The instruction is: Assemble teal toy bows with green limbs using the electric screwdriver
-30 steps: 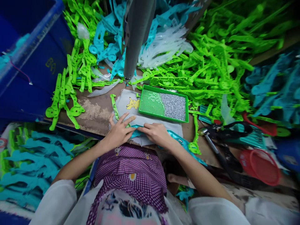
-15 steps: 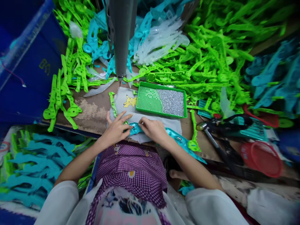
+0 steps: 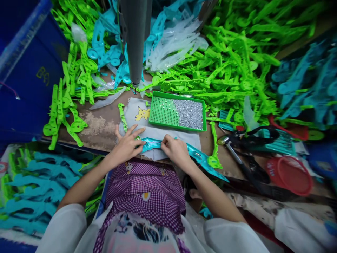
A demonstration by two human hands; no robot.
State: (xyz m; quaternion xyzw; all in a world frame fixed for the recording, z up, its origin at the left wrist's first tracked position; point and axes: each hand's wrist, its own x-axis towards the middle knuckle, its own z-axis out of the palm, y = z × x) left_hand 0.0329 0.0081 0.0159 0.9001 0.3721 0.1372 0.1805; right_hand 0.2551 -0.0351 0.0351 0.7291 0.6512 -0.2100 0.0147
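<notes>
Nearest, above a purple checked apron [image 3: 147, 186]: left hand [image 3: 126, 146] spread wide and flat, fingertips pressing the near end of a teal strap [image 3: 152, 144]. Right hand [image 3: 175, 149] narrow, thumb and fingers curled, pinching the same strap just right of the left fingertips. Strap laid on a pale grey cloth [image 3: 181, 138] at the counter [image 3: 102, 126] edge, passing under the right hand and trailing past the right wrist, over the edge.

Judged best handled so: keep the left palm low to pin strap and cloth together; pinch with fingertips only; work close to the left fingers to stop buckling; mind the hanging tail and its sideways drag.

Strap: thin, glossy, soft-looking plastic or rubber, long, tapered. Cloth: matte, woven, creased, with a yellow cartoon print [image 3: 142, 113] just beyond the left hand.

Just past both hands: shallow rectangular green tray [image 3: 162, 110] with a perforated grid floor, right half covered by tiny silver pieces [image 3: 189, 114], too small to identify. 1 loose green strap [image 3: 121, 114] beside the left thumb. Right of the right hand: hammer [image 3: 223, 140], metal head, dark handle; farther right, a red mesh basket [image 3: 288, 174].

Farther: grey upright column [image 3: 135, 38] ending just above the counter, beyond the cloth. Behind it, tangled glossy heaps: lime green straps [image 3: 231, 66], translucent white pieces [image 3: 173, 49].
</notes>
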